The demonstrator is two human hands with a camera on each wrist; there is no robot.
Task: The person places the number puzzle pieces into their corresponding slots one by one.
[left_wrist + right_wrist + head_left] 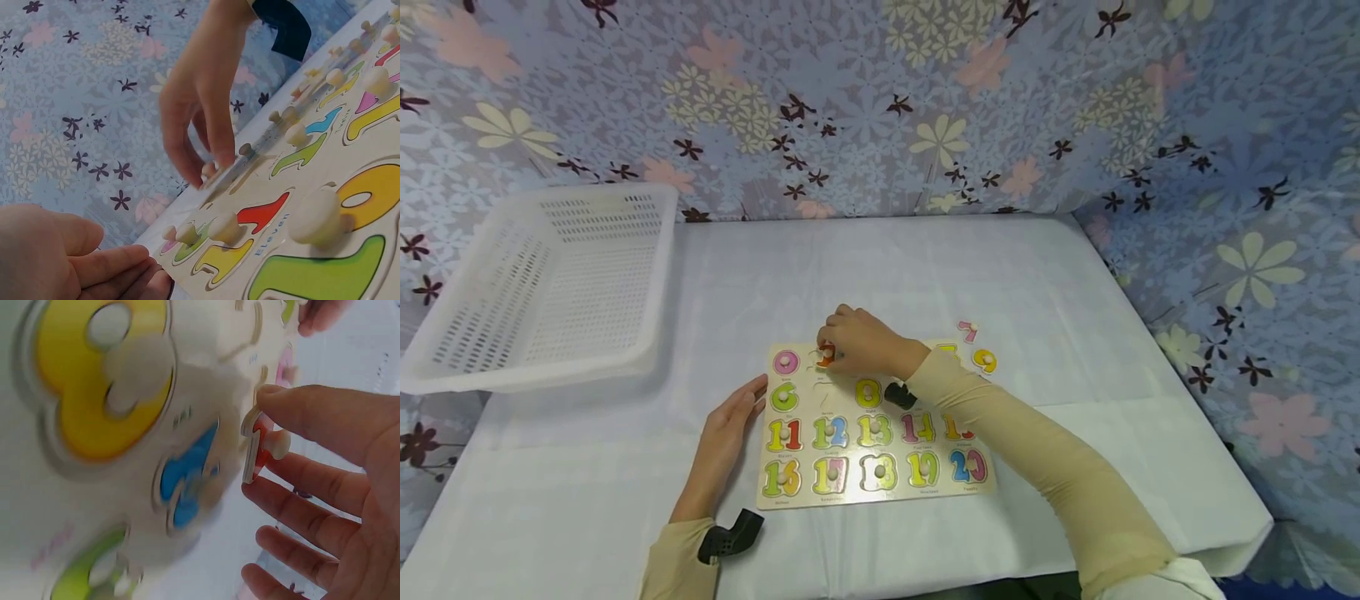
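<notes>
A wooden number puzzle board (844, 402) lies on the white-covered table, most of its slots filled with coloured, knobbed numbers. My right hand (868, 343) reaches over its upper left part, pinching a red number 1 piece (261, 450) between thumb and fingers. In the right wrist view, that piece is tilted on edge close over the board, its round knob facing the palm. My left hand (724, 429) rests at the board's left edge with fingers extended; in the left wrist view its fingertips (134, 253) are right at the corner. The 7 slot (824, 395) is bare.
Beyond the board's upper right lie a pink 7 piece (967, 332) and a yellow 9 piece (984, 361). A white perforated plastic basket (658, 275) stands at the table's left. Flowered cloth (850, 108) hangs behind and to the right.
</notes>
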